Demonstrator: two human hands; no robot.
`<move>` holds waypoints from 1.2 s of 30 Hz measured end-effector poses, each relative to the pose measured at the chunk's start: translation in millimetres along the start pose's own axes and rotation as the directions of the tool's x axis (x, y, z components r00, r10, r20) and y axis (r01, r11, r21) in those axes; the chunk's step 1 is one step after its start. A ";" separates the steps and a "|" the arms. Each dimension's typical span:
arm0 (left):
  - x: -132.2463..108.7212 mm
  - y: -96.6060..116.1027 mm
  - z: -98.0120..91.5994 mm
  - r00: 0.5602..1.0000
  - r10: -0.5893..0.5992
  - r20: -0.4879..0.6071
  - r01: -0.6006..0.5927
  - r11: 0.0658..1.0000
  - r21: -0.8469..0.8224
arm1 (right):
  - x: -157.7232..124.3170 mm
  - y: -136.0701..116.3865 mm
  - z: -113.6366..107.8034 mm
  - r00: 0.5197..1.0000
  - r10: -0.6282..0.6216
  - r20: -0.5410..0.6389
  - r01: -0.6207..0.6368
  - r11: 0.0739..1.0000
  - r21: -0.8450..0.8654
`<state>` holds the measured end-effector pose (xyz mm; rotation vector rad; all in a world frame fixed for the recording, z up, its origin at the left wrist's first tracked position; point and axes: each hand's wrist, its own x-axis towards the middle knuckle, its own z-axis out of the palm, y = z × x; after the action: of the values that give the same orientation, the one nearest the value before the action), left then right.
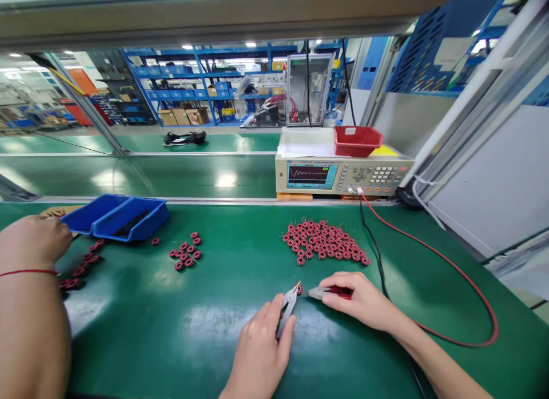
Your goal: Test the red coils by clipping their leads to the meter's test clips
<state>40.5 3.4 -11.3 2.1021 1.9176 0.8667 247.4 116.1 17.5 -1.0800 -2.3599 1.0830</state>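
My left hand (265, 344) is closed round a grey-jawed test clip (290, 299). The jaws of this clip reach a small red-wound ring coil (299, 288) low on the bench, seemingly at its thin wire lead. Just right of the coil, my right hand (361, 299) pinches a second test clip with red handles (341, 292); its pale tip points at the coil with a small gap between. Beyond both hands lies a wide pile of similar ring coils (321, 240), some with wire ends sticking up.
An electrical tester (343, 176) shows a waveform and "OK", with a red bin (358, 140) on top. A red cable (463, 273) and black cable (377, 250) cross the right side. Leftward are a few coils (184, 256), blue bins (128, 219) and another person's arm (34, 307).
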 end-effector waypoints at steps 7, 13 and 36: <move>-2.3 -0.8 1.2 1.000 -0.008 0.003 0.008 1.000 -0.010 | 1.1 4.4 0.3 1.000 0.009 0.028 -0.013 0.988 0.152; -0.5 -1.1 1.0 1.000 0.005 -0.012 -0.005 1.000 -0.013 | 10.1 5.0 5.0 0.995 0.019 -0.094 0.002 0.976 0.217; 1.2 -1.0 0.1 1.000 0.028 -0.015 -0.028 1.000 0.011 | 12.9 4.5 8.7 0.994 -0.009 -0.107 0.014 0.999 0.049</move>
<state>39.7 4.7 -11.5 2.1390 1.9090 0.8822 236.3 123.3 8.2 -1.0782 -2.2415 1.0474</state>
